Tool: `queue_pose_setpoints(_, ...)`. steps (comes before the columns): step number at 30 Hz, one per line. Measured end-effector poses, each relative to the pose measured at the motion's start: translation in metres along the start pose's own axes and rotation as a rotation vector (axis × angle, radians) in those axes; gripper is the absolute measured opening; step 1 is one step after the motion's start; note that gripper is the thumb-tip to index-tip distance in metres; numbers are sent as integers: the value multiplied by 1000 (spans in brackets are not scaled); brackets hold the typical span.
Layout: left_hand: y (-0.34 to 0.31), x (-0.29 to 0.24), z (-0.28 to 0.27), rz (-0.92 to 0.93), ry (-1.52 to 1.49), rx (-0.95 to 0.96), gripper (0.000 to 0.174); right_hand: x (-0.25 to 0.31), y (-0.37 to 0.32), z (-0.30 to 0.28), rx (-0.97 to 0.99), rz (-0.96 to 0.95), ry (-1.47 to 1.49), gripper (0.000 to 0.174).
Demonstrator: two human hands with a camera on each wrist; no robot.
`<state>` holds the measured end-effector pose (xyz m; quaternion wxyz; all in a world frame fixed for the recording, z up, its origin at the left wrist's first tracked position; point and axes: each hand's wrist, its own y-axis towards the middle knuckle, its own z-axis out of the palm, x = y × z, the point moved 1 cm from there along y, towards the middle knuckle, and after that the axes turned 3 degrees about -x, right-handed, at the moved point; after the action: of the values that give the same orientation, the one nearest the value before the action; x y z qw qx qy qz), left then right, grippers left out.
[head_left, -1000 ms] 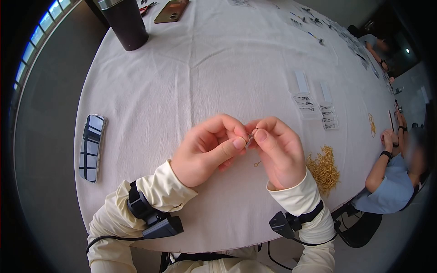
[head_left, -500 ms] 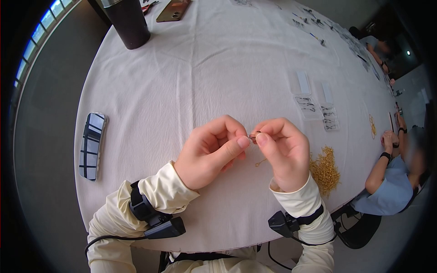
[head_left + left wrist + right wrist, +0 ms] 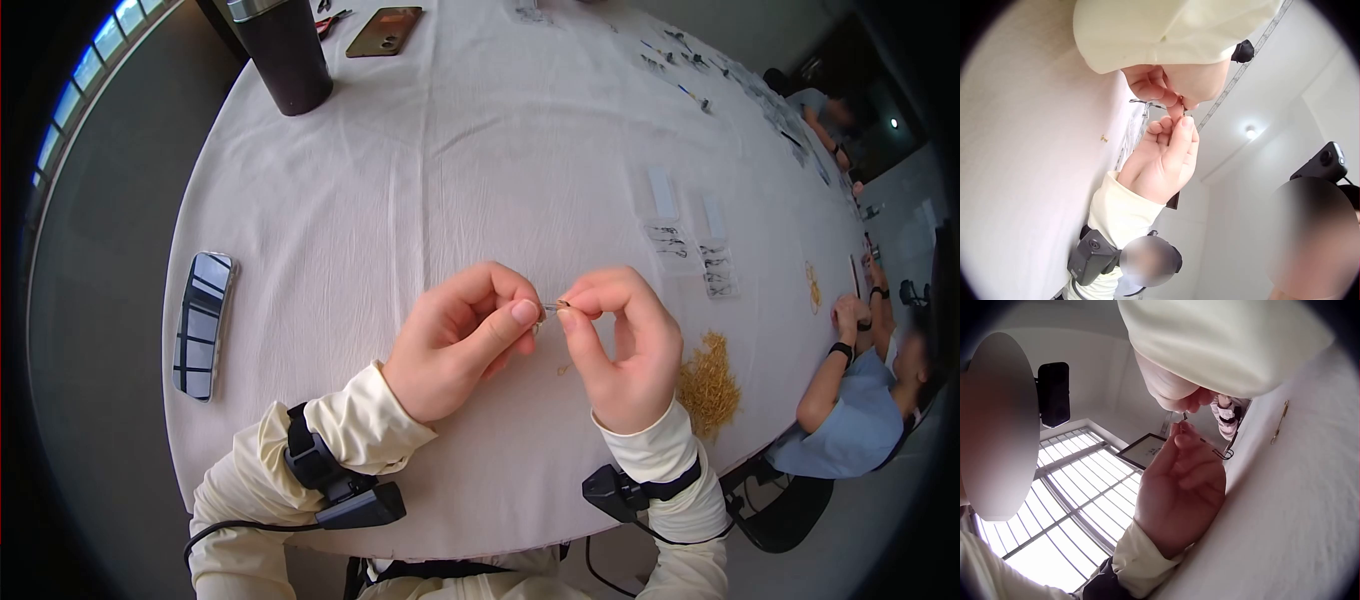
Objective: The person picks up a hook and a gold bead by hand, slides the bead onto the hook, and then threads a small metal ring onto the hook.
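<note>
Thumb and index finger of the left hand pinch a small metal piece, whose other side is between the right hand's thumb and forefinger. A narrow gap parts the two sets of fingertips. In the right wrist view a dark, looped wire end sticks out beside the left hand's curled fingers. The fingertips hide much of the piece, so its full shape cannot be made out. Below the hands, a thin gold-coloured piece lies on the white cloth.
Right of the hands lie a gold-coloured pile and two clear boxes of dark metal pieces. A phone is at the left, with a dark tumbler and another phone farther back. Another person sits at the right edge.
The fingertips of the two hands have drawn slightly apart, showing more of the thin metal between them. The right hand's thumb and forefinger now form a rounder loop.
</note>
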<state>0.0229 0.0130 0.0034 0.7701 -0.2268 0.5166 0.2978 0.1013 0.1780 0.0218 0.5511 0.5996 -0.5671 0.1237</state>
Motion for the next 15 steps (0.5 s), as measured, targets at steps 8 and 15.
queue_pose_setpoints(8,0,2,3,26,8,-37,16,10,7,-3,7,-317,-312,22)
queue_pose_setpoints(15,-1,4,0,29,-29,-6,12,10,7,-3,68,-518,-502,26)
